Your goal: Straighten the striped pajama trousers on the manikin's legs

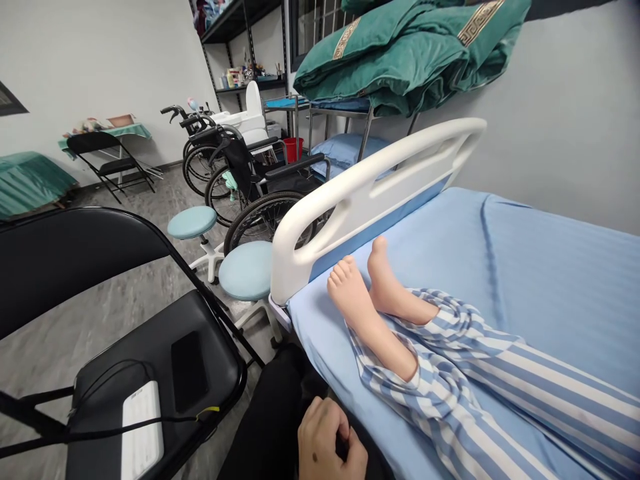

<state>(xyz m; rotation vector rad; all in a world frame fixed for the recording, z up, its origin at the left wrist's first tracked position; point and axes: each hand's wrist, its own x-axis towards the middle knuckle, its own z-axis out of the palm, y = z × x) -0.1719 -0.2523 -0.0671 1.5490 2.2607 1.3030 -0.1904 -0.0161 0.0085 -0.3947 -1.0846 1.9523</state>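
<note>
1. While the left hand [327, 440] lies low in the view over the wearer's dark trousers [267, 413], its fingers are curled inward, with the thumb slightly apart from them; whether anything is pinched inside cannot be told.
2. Just beside that hand, on its right, is the edge of a bed [560, 260] with a light blue sheet.
3. On the bed, near its white footboard [357, 212], two bare feet [350, 293] point up, side by side; the legs wear blue-and-white striped trousers [525, 380], rumpled at the ankles, and extend toward the lower right.
4. To the hand's left stands a black folding chair [215, 327], its seat bearing a dark flat device [189, 370], a white oblong box [143, 427] and a black cord.
5. Between chair and footboard is a round blue stool [247, 270]; beyond it are a second stool [193, 222] and a wheelchair [240, 163].
6. Behind the footboard, folded green quilts [410, 63] lie piled on a metal-framed stand.
</note>
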